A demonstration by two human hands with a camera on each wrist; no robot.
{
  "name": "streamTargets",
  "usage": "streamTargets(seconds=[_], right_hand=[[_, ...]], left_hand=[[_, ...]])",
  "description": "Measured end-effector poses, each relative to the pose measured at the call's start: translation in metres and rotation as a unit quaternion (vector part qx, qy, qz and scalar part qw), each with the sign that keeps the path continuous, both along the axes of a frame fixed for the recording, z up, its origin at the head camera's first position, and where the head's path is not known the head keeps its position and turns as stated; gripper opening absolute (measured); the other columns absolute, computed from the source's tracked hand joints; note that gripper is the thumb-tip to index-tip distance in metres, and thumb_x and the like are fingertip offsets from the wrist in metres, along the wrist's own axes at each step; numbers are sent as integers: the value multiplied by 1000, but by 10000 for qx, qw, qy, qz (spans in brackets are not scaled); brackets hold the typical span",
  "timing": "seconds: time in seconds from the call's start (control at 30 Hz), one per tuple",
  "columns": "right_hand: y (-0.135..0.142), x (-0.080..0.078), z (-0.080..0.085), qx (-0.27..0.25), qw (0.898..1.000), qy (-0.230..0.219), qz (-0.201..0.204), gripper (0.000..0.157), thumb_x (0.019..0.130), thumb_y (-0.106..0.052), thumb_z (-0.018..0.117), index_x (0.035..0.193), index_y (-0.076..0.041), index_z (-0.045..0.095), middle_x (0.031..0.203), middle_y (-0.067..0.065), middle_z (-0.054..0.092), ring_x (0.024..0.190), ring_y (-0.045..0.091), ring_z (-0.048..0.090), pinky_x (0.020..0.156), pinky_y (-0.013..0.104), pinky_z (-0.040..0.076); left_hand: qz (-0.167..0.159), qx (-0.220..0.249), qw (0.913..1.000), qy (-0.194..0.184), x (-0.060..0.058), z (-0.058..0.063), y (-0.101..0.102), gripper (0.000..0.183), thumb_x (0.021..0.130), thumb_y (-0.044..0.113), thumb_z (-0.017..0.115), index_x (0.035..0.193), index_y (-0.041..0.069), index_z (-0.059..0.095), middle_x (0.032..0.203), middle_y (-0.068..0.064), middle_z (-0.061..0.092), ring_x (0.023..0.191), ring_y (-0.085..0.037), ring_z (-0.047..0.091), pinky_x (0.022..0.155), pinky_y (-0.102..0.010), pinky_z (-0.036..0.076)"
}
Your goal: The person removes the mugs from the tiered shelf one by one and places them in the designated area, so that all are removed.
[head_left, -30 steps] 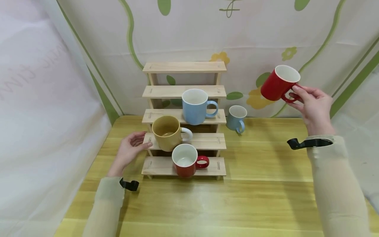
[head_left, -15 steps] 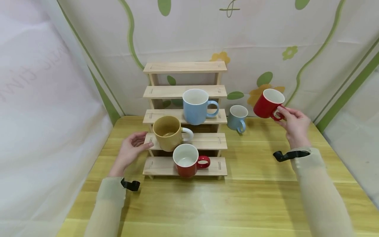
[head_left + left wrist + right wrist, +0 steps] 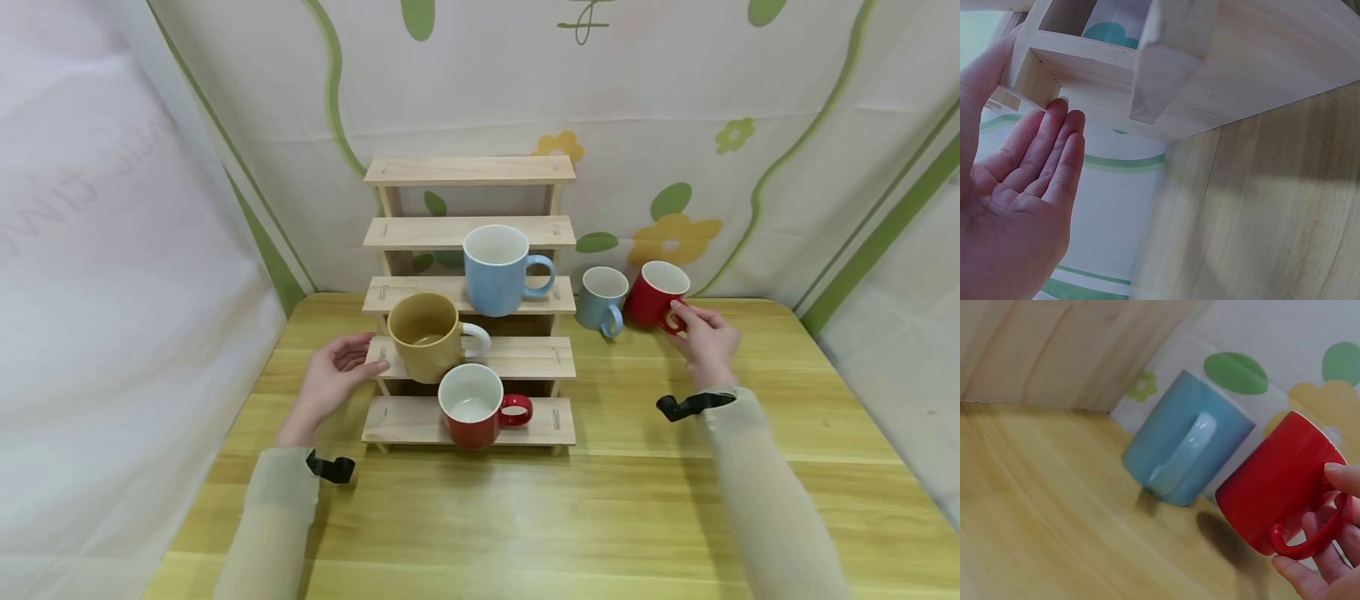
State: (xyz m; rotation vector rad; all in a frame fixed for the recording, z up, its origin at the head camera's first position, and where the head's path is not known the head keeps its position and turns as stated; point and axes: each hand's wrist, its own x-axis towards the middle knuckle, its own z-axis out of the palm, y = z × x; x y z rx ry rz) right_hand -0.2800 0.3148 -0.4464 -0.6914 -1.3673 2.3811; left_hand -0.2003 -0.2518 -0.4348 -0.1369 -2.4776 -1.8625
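Observation:
My right hand (image 3: 708, 342) holds a red mug (image 3: 651, 297) by its handle, beside a small light blue mug (image 3: 600, 293). In the right wrist view, the red mug (image 3: 1282, 481) is tilted, with a shadow below it; it seems just off the table. My left hand (image 3: 330, 379) grips the left end of a stepped wooden rack (image 3: 517, 357), thumb on a board and fingers below. On the rack, from the bottom, stand a red mug with white inside (image 3: 472, 417), a mustard mug with white handle (image 3: 423, 337) and a large light blue mug (image 3: 495, 275).
The rack's two top steps (image 3: 465, 171) hold no mugs. The wooden table (image 3: 637, 500) extends in front and to the right. A patterned cloth (image 3: 480, 75) hangs close behind the rack and mugs, with another white cloth at left.
My right hand has brought the red mug down and to the left, close beside the small blue mug. The left hand keeps its place on the rack.

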Motion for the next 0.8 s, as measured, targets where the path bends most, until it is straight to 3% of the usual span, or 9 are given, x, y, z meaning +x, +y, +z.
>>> streamTargets(seconds=[0.5,0.8], right_hand=[[-18,-2,-22,-31,9986,3,-520,25,71,3,92,82,-2,69,93,7,67,82,21,73,77,40,60],[-27,-2,-22,28,9980,-9,-635,26,71,2,92,85,-1,70,94,8,70,91,26,73,79,39,59]], left_hand=[[48,-85,9999,-62,2,3,0,62,89,20,83,139,-3,54,133,-19,59,119,-24,57,101,-21,48],[35,-125,9999,-7,3,4,1,62,90,18,82,140,-2,54,134,-19,59,119,-24,58,104,-27,48]])
